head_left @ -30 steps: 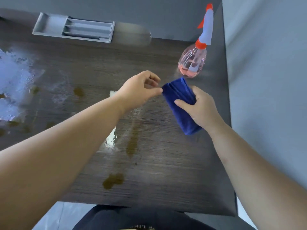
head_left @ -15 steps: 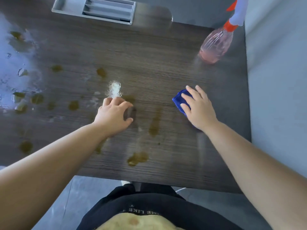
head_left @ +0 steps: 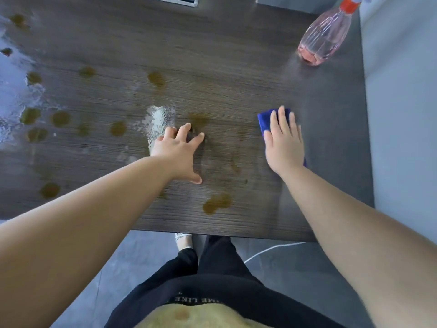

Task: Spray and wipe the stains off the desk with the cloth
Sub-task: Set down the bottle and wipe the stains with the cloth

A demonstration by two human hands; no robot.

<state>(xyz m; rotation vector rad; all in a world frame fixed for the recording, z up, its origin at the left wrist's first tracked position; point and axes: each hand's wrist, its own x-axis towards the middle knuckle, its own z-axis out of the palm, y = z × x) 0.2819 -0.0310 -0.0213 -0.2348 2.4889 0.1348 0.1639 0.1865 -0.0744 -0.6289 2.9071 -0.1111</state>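
Observation:
The dark wood desk (head_left: pixel 236 74) carries several brown stains, one (head_left: pixel 216 204) near the front edge and others (head_left: pixel 60 118) to the left. A wet foamy patch (head_left: pixel 158 119) lies mid-desk. My right hand (head_left: pixel 283 143) presses flat on the folded blue cloth (head_left: pixel 264 120), which it mostly covers. My left hand (head_left: pixel 178 152) rests on the desk with fingers spread, holding nothing, just below the foamy patch. The pink spray bottle (head_left: pixel 322 41) with an orange collar stands at the back right.
A grey cable tray (head_left: pixel 179 0) is set into the desk's back edge. A wet glare covers the far left of the desk (head_left: pixel 11 98). A grey wall (head_left: pixel 402 91) borders the right side. My legs and a white cable (head_left: pixel 272 250) are below the front edge.
My right hand has laid the cloth flat on the desk and pressed down on it. My left hand moved down to the desk and spread its fingers. The view tilted downward.

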